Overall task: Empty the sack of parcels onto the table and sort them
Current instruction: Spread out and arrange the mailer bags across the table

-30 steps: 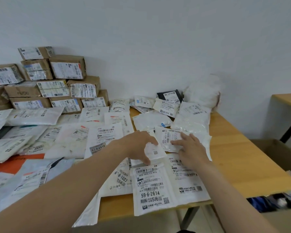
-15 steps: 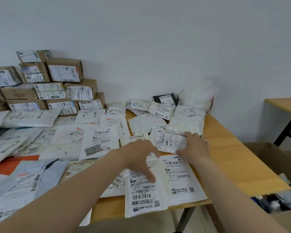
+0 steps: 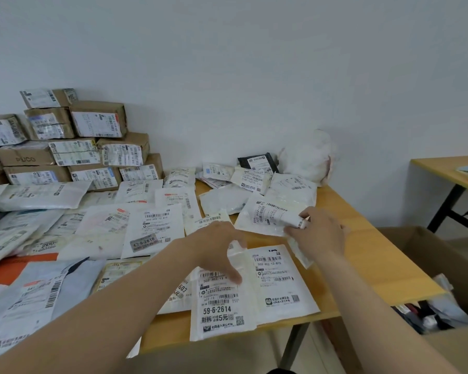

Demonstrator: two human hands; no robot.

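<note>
My right hand (image 3: 318, 233) pinches the right edge of a white parcel (image 3: 268, 220), thumb on top near its label, which reads 502-602. That edge is curled up off the table (image 3: 362, 255), and the rest of the parcel lies over the others, right of the middle.

My left hand (image 3: 219, 247) is arched over the near pile with its fingers bent downward. The thumb tip touches the label of the parcel marked 59-6-2614 (image 3: 222, 306), and the hand is not closed around anything I can see. That parcel hangs a little over the near edge of the table. Just to its right, partly under it, lies a flat white mailer (image 3: 281, 282).

White and grey soft parcels cover the left and middle of the table, overlapping one another. An orange one (image 3: 19, 265) shows at the near left. Brown boxes (image 3: 97, 122) with labels are stacked against the wall at the far left. At the far end, against the wall, sits a crumpled white sack (image 3: 305, 157), with a black parcel (image 3: 257, 161) just to its left.

On the floor to the right stands an open cardboard box (image 3: 427, 255) with things inside. Beyond it is a second table (image 3: 443, 168).
</note>
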